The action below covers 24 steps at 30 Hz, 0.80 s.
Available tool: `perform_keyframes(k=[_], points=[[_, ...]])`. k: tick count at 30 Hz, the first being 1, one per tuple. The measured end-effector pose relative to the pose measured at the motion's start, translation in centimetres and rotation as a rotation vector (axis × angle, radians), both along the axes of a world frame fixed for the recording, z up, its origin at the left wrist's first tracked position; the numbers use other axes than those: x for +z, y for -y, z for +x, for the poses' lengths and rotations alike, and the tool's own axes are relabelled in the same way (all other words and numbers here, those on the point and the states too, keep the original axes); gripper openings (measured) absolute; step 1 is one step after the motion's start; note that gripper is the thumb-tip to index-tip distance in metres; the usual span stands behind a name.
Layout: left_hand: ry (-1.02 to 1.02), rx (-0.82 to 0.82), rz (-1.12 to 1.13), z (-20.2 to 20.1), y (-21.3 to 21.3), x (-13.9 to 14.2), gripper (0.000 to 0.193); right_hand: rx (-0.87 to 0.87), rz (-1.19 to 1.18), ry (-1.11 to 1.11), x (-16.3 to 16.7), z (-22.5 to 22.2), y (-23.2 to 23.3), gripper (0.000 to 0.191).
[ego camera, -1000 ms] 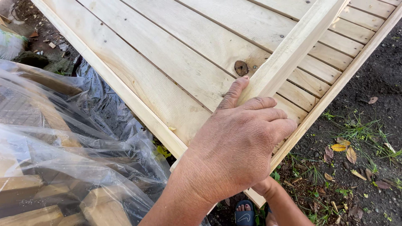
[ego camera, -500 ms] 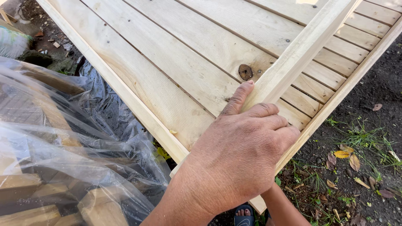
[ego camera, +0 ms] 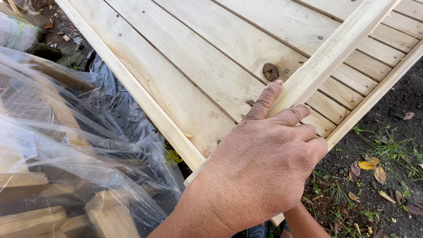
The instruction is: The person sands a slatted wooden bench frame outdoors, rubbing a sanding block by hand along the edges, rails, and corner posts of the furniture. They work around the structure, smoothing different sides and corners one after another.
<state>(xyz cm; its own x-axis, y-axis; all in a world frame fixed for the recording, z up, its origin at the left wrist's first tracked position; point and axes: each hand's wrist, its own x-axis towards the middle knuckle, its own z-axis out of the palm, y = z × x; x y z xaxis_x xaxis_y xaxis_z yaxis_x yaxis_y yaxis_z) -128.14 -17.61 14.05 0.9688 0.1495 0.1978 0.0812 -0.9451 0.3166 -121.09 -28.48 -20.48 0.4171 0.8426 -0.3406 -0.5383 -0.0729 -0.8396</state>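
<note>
Head view: left hand (ego camera: 264,163) grips wooden batten (ego camera: 335,48).

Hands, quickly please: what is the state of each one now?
Left hand: closed around the pale wooden strip, index finger along it.
Right hand: hidden below; cannot be told.

Slat (ego camera: 335,57) on panel (ego camera: 198,61); plastic (ego camera: 66,145) left

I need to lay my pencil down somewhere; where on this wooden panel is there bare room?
Free: the wide boards between the left edge rail and the diagonal strip, above the dark knot. Crowded: the near corner, where the left hand presses on the strip. The plastic sheet is lumpy.
</note>
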Motion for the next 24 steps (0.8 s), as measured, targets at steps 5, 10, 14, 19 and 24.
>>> perform_keyframes(k=[5, 10, 14, 19, 24], points=[[-0.013, 0.000, -0.003, -0.1, 0.0, 0.1, 0.015, -0.003, -0.041, -0.031, -0.4, -0.6, -0.9, 0.064], [-0.005, 0.000, -0.017, 0.0, -0.1, -0.1, 0.016, -0.009, -0.008, -0.008, -0.1, 0.3, 0.1, 0.065], [0.005, -0.012, -0.032, 0.0, -0.1, -0.3, 0.018, -0.020, -0.028, -0.022, -0.2, -0.1, 0.1, 0.065], [0.006, -0.006, -0.019, -0.1, -0.1, -0.2, 0.018, -0.021, -0.055, -0.038, -0.5, -0.8, -0.6, 0.065], [0.014, -0.018, -0.045, -0.1, -0.1, -0.2, 0.016, -0.026, -0.026, -0.018, -0.4, 0.1, 0.5, 0.066]])
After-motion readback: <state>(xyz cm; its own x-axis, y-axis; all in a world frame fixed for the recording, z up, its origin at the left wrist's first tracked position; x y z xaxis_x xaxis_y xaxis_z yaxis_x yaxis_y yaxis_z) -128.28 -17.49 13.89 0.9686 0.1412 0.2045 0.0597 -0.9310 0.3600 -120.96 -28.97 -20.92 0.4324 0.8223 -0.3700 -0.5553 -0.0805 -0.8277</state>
